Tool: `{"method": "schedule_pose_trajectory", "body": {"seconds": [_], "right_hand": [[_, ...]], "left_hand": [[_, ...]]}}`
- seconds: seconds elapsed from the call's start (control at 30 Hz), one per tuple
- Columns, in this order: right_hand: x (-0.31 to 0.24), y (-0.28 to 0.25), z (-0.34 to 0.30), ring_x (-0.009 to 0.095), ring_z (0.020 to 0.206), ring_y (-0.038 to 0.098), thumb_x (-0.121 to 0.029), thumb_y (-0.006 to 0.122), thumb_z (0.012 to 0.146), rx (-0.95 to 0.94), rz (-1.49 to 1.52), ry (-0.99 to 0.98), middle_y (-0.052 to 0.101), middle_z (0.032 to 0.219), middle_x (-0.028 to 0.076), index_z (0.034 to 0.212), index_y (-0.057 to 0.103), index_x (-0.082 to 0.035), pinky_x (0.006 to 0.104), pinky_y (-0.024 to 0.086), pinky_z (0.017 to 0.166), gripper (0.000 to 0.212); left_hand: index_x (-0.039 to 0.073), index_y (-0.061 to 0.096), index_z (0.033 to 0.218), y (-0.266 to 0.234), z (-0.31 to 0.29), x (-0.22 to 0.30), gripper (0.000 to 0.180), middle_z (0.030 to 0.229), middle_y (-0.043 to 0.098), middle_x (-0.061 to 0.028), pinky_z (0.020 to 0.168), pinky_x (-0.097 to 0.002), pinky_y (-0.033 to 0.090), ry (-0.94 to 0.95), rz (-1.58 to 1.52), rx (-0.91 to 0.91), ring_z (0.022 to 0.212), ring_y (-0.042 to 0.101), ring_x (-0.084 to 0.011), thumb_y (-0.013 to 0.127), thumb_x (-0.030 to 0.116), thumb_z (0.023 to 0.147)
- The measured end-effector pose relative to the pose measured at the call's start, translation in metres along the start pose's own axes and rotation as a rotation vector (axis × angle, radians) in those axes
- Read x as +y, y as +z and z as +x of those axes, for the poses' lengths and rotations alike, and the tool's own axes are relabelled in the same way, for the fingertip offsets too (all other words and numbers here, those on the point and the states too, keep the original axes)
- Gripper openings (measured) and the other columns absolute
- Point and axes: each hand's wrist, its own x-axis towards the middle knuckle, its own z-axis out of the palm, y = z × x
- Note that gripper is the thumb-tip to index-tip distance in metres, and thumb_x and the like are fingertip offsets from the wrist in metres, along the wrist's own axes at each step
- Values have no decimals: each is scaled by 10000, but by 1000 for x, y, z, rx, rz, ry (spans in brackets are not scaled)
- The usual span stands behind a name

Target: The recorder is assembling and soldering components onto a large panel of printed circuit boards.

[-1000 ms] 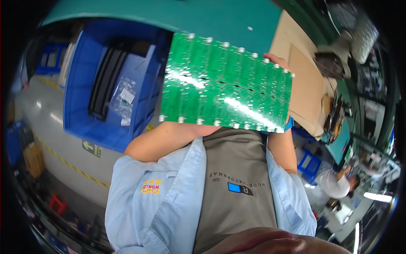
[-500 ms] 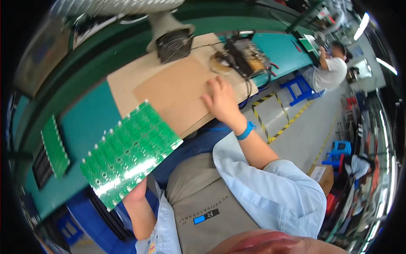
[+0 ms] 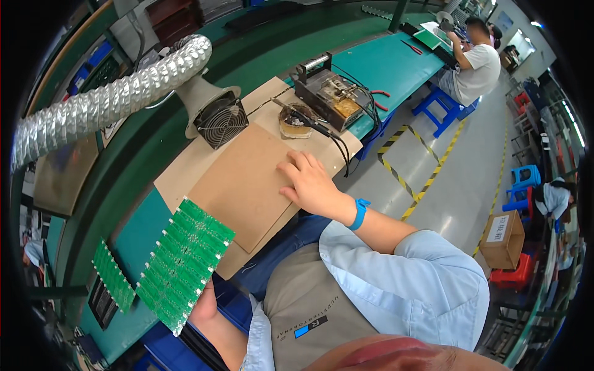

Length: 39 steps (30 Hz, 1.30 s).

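My left hand [image 3: 205, 303] grips a large green circuit board panel [image 3: 184, 263] from below, near its lower right corner. Small white connectors line the panel's two long edges, and most of my left fingers are hidden behind it. My right hand [image 3: 312, 184], wearing a blue wristband [image 3: 359, 214], is empty with its fingers apart, over the right part of a brown cardboard sheet [image 3: 241, 179]. Beyond that hand, a soldering iron [image 3: 315, 123] lies across a round dish [image 3: 293, 128]. To the left, a second green circuit board panel [image 3: 113, 278] leans on a dark tray [image 3: 101, 303].
A black fan [image 3: 221, 123] with a silver duct [image 3: 111, 96] stands behind the cardboard. The soldering station [image 3: 331, 93] and red-handled pliers [image 3: 380, 99] are at the far right, with cables over the edge. Farther along the green bench [image 3: 377, 62], a co-worker [image 3: 476, 65] sits on a blue stool [image 3: 440, 108].
The view has swung, bringing the duct and soldering station further in. The held panel has turned and tilted, losing its bright glare. My right hand stays over the cardboard.
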Motion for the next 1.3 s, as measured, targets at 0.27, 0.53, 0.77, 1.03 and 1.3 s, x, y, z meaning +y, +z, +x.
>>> {"method": "schedule_pose_trajectory", "body": {"seconds": [0.27, 0.53, 0.77, 1.03, 1.3], "right_hand": [[1, 1, 4, 367, 1220, 477, -228, 762, 795, 24, -50, 38, 465, 1368, 193, 1230, 566, -85, 439, 438, 1020, 499], [-5, -2, -3, 368, 1190, 491, -237, 764, 798, -43, -29, 71, 472, 1347, 191, 1223, 570, -82, 425, 441, 1016, 492], [-12, -24, -23, 352, 1169, 514, -245, 754, 812, -104, 41, 11, 490, 1323, 175, 1230, 570, -72, 415, 438, 1020, 488], [9, -19, -19, 318, 1212, 523, -230, 734, 853, 22, -51, -149, 500, 1383, 145, 1288, 557, -65, 415, 447, 1027, 498], [10, -51, -37, 318, 1289, 501, -204, 736, 854, -214, 111, -80, 512, 1401, 150, 1317, 550, -59, 404, 441, 1053, 520]], "left_hand": [[12, 601, 1260, 5, 3, 7, 385, 1314, 639, -163, 1063, -578, 436, 3, 2, 36, 1195, 601, -362, 565, 290, 996], [4, 592, 1271, 5, 4, 6, 404, 1325, 631, -167, 1079, -583, 419, -4, 6, -38, 1219, 585, -368, 560, 297, 994], [2, 578, 1287, -11, 5, 19, 414, 1349, 614, -172, 1089, -581, 408, 29, 4, -11, 1244, 566, -371, 546, 299, 1000], [5, 577, 1288, -20, 6, 22, 406, 1355, 611, -171, 1089, -576, 410, 41, 21, -13, 1247, 564, -369, 537, 293, 1005], [22, 574, 1314, -26, 0, 25, 412, 1364, 611, -154, 1075, -566, 435, 46, 28, -51, 1257, 569, -358, 528, 309, 1022]]}}
